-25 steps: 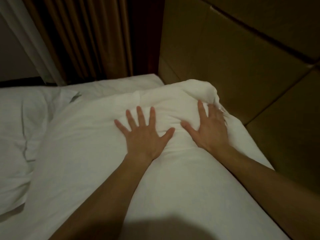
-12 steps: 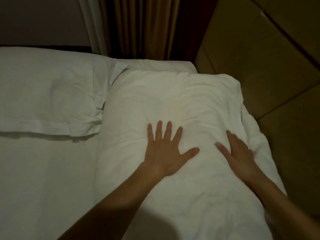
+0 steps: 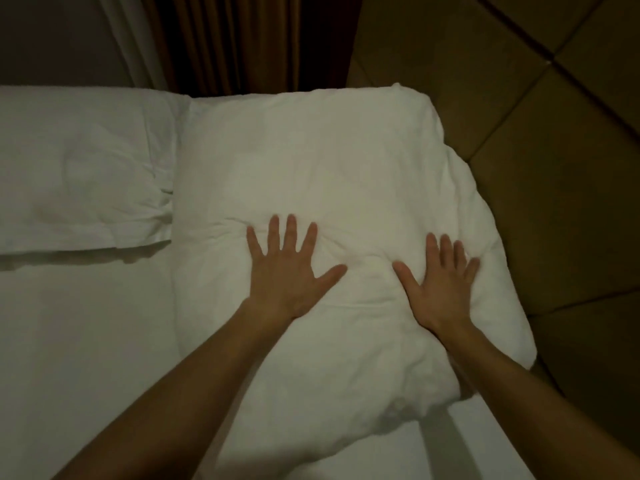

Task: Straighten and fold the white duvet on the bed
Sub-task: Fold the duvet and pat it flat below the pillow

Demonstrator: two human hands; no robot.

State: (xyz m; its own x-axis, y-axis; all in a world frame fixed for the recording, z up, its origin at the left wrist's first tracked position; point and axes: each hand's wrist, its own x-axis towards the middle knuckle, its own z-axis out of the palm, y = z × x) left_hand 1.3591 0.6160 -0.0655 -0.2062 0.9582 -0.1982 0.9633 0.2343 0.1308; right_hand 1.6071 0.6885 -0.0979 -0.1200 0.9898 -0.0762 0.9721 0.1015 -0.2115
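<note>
Head view. White duvet (image 3: 332, 188) lies folded into a thick, puffy bundle in the centre and right of the frame, on the white bed sheet (image 3: 86, 341), its right edge against the padded brown headboard panels (image 3: 519, 116). A white pillow (image 3: 79, 174) sits at left centre, just beside the bundle. Brown curtain (image 3: 242, 39) at top centre.

Left hand (image 3: 287, 275): fingers straight and spread, palm flat on the duvet, gripping nothing. Right hand (image 3: 440, 285): same, fingers splayed, pressing near the bundle's right edge. The cloth creases and dimples around both palms.

Handling estimate: soft, light for its bulk, compressible, springs back; not fragile. Smooth cotton-like cover may let the layers slide. Best hold is probably at the folded edges or corners, pinching all layers together; flat palms suit smoothing.

Writing: no brand, label or text is legible.
</note>
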